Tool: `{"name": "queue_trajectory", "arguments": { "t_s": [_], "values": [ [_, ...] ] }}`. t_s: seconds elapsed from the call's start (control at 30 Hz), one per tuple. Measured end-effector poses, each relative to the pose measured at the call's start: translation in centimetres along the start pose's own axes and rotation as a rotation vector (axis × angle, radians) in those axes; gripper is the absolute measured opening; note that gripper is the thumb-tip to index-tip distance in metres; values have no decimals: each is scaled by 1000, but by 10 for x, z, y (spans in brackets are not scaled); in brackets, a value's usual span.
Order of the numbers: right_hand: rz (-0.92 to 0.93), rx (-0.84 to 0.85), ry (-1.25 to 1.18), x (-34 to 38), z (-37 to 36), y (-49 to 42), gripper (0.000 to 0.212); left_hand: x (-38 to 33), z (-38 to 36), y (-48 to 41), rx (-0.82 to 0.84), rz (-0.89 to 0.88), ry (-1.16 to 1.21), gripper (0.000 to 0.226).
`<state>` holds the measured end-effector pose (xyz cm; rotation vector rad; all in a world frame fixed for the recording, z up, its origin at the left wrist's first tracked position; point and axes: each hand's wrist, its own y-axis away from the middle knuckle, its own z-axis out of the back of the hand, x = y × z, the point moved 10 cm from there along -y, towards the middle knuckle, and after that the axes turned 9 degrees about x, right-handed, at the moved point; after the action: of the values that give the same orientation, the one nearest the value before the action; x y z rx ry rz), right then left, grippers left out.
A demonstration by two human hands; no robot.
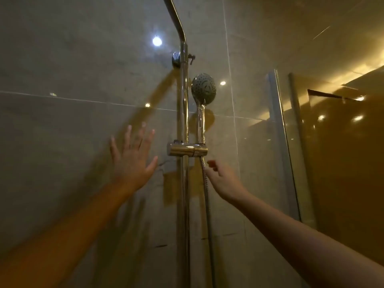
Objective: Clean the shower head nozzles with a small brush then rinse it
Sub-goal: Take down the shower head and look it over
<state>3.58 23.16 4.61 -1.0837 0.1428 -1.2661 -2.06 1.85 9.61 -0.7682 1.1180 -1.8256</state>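
The job looks barely begun. The shower head (203, 88) sits upright in its holder (187, 149) on the chrome rail (184, 100), nozzle face turned out toward the camera, its handle dropping straight down into the clamp. The hose (206, 194) hangs from the underside of the holder and runs down along the rail's right side.

The left hand (133, 161) is raised to the left of the rail at about the holder's height, fingers (128, 138) straight and spread wide, holding nothing; whether the palm touches the tiled wall (62, 121) I cannot tell. The right hand (223, 181) reaches up just below the holder, right beside the hose, with its fingers (212, 163) loosely curled and nothing in them (contact with the hose is too blurred to judge).

No brush shows anywhere, and no water is running. So nothing of the cleaning appears done: by my reading, the head has yet to be lifted from the holder, a brush fetched, the nozzles scrubbed and the head rinsed. A glass panel (286, 142) stands at the right edge of the wall.
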Motion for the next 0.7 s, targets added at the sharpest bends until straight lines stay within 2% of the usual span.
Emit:
{"name": "queue_trajectory", "arguments": {
  "t_s": [0.1, 0.17, 0.3, 0.47, 0.57, 0.7],
  "values": [
    [4, -69, -42, 7, 12, -33, 44, 4, -9, -36, 12, -2, -124, 69],
    [-10, -77, -49, 16, 20, -51, 51, 9, -21, -52, 20, -14, -126, 68],
    [-4, -29, -118, 19, 17, -83, 42, 41, -62, -47, 113, 75, -130, 65],
    [-38, -20, -155, -1, 5, -116, 34, 49, -71, -40, 21, 68, -212, 70],
    [-58, -15, -268, -10, -1, -124, 30, 49, -69, -41, -4, 66, -211, 70],
    [-97, -111, -431, -17, -8, -129, 36, 50, -68, -40, -35, 65, -211, 69]
  ]
}}
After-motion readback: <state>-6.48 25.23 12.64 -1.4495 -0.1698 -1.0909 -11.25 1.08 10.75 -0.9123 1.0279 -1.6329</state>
